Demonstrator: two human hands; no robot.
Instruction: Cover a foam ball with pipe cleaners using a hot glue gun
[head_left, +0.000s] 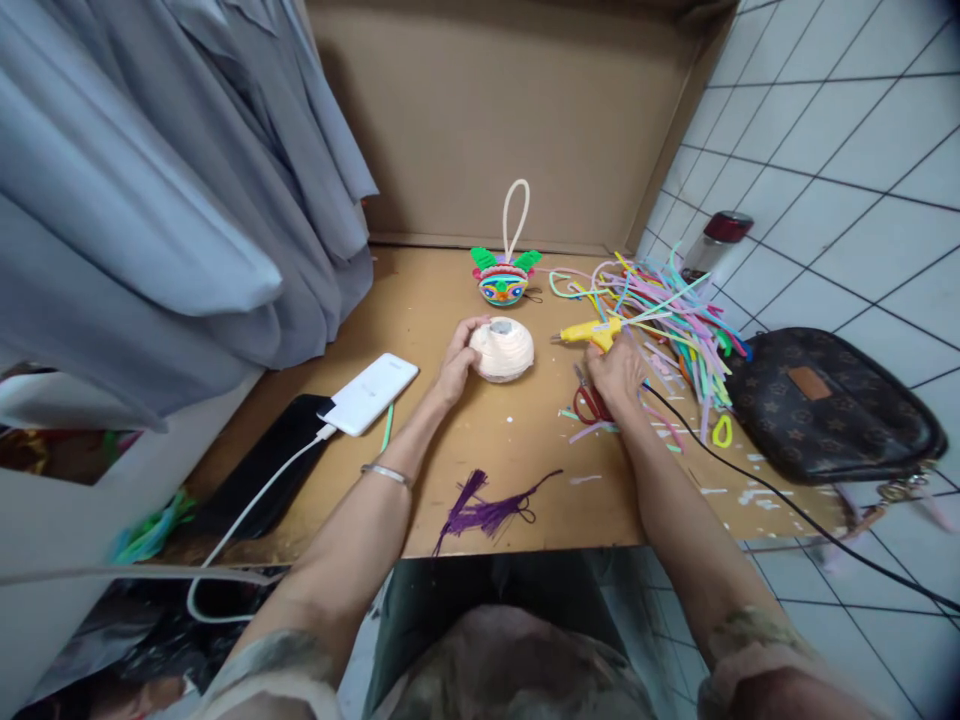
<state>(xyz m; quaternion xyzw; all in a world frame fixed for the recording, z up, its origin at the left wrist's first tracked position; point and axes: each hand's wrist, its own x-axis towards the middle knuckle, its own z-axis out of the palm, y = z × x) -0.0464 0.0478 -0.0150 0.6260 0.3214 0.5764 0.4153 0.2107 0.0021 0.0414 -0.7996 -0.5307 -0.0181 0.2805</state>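
Take the cream, squat round ball ribbed with wound strips (506, 355) as the dial's centre; it sits mid-table (450, 440), within easy reach of both arms. At its 9 o'clock, the left hand (454, 372) is clamped on its side, thumb and fingers apparently steadying a shape that could roll, with the grey patch on top left uncovered.

At 3 o'clock, the right hand (621, 375) is closed around the yellow plastic glue gun (589, 332), whose metal nozzle points toward 9 o'clock, at the ball but apart from it. Its black cord (739, 470) trails out toward 4 o'clock, presumably so it does not cross the working space.

The red-handled scissors (589, 402) lie at 4 o'clock by the right hand, handy for it; whether they touch it I cannot tell. At 12 o'clock stands a colourful animal-faced ornament with a white loop (504, 285), facing the person, perhaps for easy viewing. Purple thread tassels (484, 513) rest at 6 o'clock, outside the space between the hands.
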